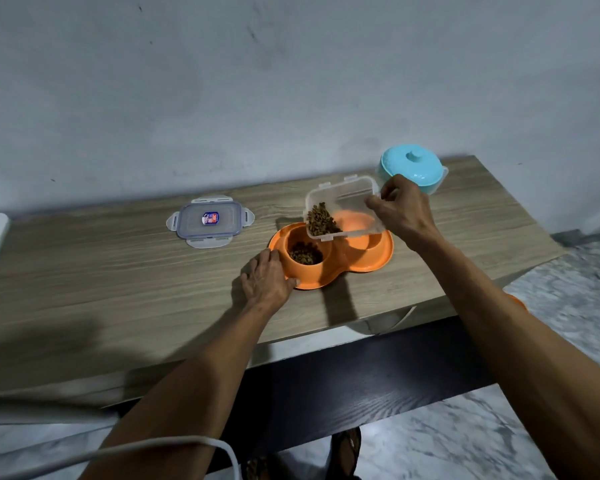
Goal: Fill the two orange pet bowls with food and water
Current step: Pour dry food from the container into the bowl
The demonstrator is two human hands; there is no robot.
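Observation:
An orange double pet bowl (368, 261) sits on the wooden table. Its left bowl (305, 252) holds brown kibble; the right bowl (361, 237) is partly hidden behind a clear plastic container (343, 206). My right hand (404, 211) grips that container by its far end and holds it tilted over the bowls, with kibble gathered at its lower left corner. My left hand (267, 278) rests on the left rim of the orange dish, fingers curled around the edge.
The container's clear lid (209, 220) lies flat on the table to the left. A turquoise lidded pot (413, 168) stands at the back right by the wall. The table's front edge (291, 344) is near me; a white cable (187, 445) crosses below.

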